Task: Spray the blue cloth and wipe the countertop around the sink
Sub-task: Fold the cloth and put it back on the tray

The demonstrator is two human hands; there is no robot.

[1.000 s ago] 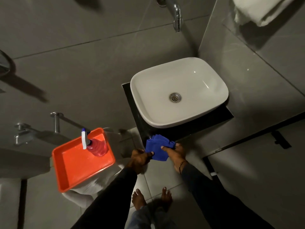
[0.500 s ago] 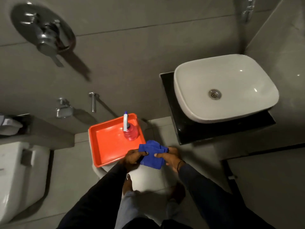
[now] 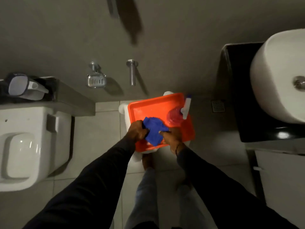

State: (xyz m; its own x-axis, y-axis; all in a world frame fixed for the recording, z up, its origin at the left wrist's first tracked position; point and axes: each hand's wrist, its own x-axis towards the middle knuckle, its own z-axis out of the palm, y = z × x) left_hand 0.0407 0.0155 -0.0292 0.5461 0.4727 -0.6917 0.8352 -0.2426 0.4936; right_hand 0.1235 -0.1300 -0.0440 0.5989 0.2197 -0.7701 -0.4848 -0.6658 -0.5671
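Hands, left hand (image 3: pixel 137 132) and right hand (image 3: pixel 172 138), pinch the crumpled blue cloth (image 3: pixel 154 132) in closed fingers over the orange plastic tray (image 3: pixel 148 104), likely bunching it beside the red spray bottle (image 3: pixel 175 115).

Dim, motion-blurred, wide-angle edge distortion.

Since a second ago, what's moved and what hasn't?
Both hands, left hand and right hand, carried the blue cloth from the countertop edge leftward over the orange tray. Grip on the cloth unchanged; spray bottle stays untouched in the tray.
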